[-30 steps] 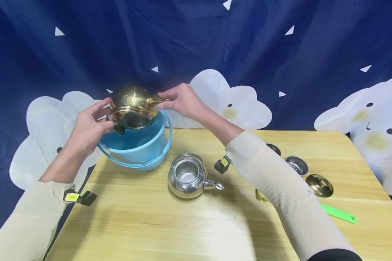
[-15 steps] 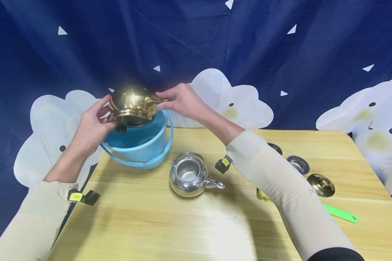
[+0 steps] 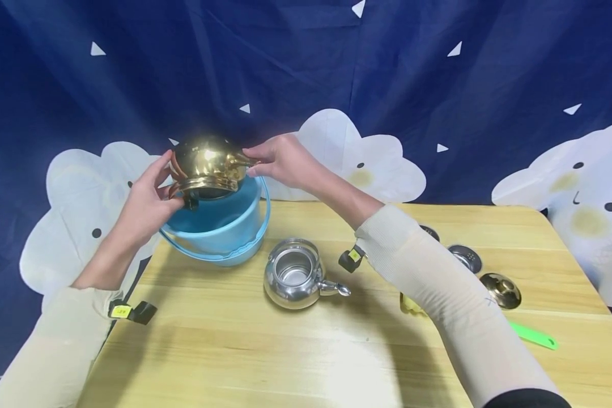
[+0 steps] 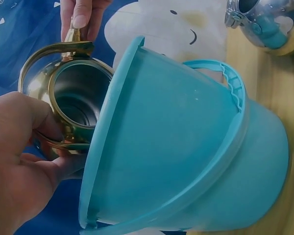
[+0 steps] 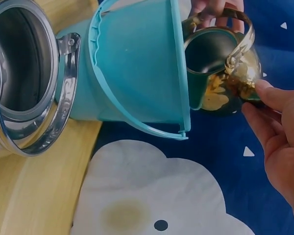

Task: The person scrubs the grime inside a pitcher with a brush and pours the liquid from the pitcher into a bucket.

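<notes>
A shiny gold teapot (image 3: 207, 160) is tipped mouth-down over the light blue bucket (image 3: 226, 240). My left hand (image 3: 150, 195) grips the teapot's handle (image 4: 63, 145), thumb and fingers on either side of it. From the other side my right hand (image 3: 288, 161) pinches the spout (image 5: 252, 92) between thumb and fingers. The lidless teapot shows its dark metal inside in both wrist views, and I see no liquid stream from it. On the table, right of the bucket, a silver teapot (image 3: 292, 292) stands upright without a lid.
At the table's right side lie a gold lid (image 3: 501, 290), a perforated metal strainer (image 3: 466, 258), and another one (image 3: 429, 231) partly behind my right sleeve. A green handle (image 3: 534, 335) and a yellow object (image 3: 412, 305) also show beside the sleeve. A blue curtain (image 3: 306, 68) hangs behind the table (image 3: 234, 351).
The gold teapot has tilted further over, so its opening, plain to see in the head view a second ago, now faces down into the bucket. Both hands keep their hold.
</notes>
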A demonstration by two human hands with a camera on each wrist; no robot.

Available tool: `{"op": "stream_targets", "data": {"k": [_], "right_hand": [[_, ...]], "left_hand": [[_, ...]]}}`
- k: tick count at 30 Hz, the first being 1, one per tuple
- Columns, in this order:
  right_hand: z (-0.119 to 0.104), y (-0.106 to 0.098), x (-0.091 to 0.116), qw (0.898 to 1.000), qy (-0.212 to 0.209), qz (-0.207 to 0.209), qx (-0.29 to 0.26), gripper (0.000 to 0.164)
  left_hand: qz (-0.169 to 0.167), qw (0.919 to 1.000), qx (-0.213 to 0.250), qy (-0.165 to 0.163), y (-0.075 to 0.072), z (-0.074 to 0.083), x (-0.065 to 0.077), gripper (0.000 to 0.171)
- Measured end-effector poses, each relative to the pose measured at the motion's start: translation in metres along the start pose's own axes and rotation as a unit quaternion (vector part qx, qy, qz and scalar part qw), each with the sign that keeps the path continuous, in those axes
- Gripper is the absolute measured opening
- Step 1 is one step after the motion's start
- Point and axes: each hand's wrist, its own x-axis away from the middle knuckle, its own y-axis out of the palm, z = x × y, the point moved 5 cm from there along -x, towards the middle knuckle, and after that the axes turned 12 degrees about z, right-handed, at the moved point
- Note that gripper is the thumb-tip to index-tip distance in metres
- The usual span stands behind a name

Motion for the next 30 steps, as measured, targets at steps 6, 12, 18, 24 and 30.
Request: {"op": "stream_targets", "data": {"k": [6,12,18,24,30], "right_hand": [[-0.002,-0.001,0.001,1.000,-0.022,-0.010,0.010,0.044],[-0.004,-0.003,0.001,0.999,-0.032,-0.015,0.018,0.045],[-0.008,-0.004,0.003,0.998,-0.053,-0.014,0.031,0.044],[-0.010,-0.006,0.004,0.997,-0.069,-0.012,0.042,0.044],[-0.014,-0.008,0.004,0.995,-0.087,-0.008,0.049,0.045]], "left_hand": [[-0.005,0.9999,0.004,0.008,0.001,-0.001,0.000,0.103],[-0.002,1.0000,-0.002,0.006,0.002,-0.003,0.001,0.103],[-0.002,0.9999,-0.010,0.006,0.003,-0.005,0.001,0.104],[0.005,0.9999,0.000,0.015,0.004,-0.004,0.003,0.107],[0.015,0.9995,0.024,0.017,0.006,-0.004,0.003,0.108]]}}
